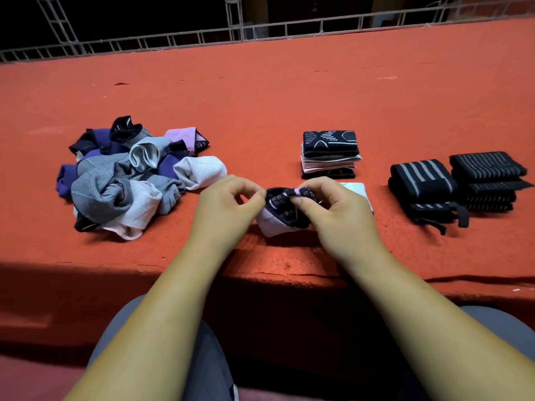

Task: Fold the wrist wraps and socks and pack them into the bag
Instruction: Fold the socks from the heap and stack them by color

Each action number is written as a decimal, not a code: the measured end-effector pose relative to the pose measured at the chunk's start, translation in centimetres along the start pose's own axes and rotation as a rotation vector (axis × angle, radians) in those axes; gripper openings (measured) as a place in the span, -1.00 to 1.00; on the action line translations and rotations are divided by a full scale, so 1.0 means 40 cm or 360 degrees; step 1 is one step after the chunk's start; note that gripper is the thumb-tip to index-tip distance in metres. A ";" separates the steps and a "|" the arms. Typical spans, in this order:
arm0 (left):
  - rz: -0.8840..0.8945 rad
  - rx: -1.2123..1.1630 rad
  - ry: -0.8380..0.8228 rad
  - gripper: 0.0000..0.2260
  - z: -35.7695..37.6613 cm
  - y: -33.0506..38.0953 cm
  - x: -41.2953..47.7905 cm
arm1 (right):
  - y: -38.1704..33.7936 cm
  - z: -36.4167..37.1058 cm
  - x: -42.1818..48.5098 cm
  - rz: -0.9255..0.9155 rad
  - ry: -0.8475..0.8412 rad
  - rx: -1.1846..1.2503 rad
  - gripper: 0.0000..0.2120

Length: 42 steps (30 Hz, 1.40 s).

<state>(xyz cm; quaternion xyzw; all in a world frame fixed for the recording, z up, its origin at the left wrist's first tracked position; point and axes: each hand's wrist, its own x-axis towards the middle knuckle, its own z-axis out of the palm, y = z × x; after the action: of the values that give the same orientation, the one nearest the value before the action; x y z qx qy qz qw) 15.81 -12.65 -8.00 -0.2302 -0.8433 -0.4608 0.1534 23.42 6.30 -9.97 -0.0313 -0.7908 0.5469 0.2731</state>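
— Listing by size: what comes first?
— Red felt table, spanning the full width, with a metal railing behind its far edge.
— Next?
— Heap of loose socks at left: grey, purple, white and lilac. Then wrist wraps at right, black with grey stripes, in one folded stack, with a second stack just beside it, further right. Then folded socks, a neat pile right of centre with a black patterned one on top.
— The hands?
— Left hand: fingers curled, thumb and forefinger pinching the sock's left end. Right hand: likewise curled, pinching its right end. Both are near the table's front edge.
— And the sock?
— Sock: dark with pale dots, a lilac band and a white lower part, bunched between both hands in front of the folded pile. I cannot tell whether it touches the felt. A white flat item shows behind the right hand.
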 end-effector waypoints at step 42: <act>-0.0102 -0.1236 -0.0163 -0.93 -0.042 -0.003 0.023 | -0.038 0.043 -0.024 -0.0244 -0.0290 -0.0209 -0.90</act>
<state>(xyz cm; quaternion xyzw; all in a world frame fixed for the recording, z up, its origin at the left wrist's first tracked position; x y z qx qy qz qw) 15.06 -13.88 -6.76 -0.2673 -0.6196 -0.7380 -0.0018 23.79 3.90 -9.46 0.0613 -0.8464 0.4721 0.2386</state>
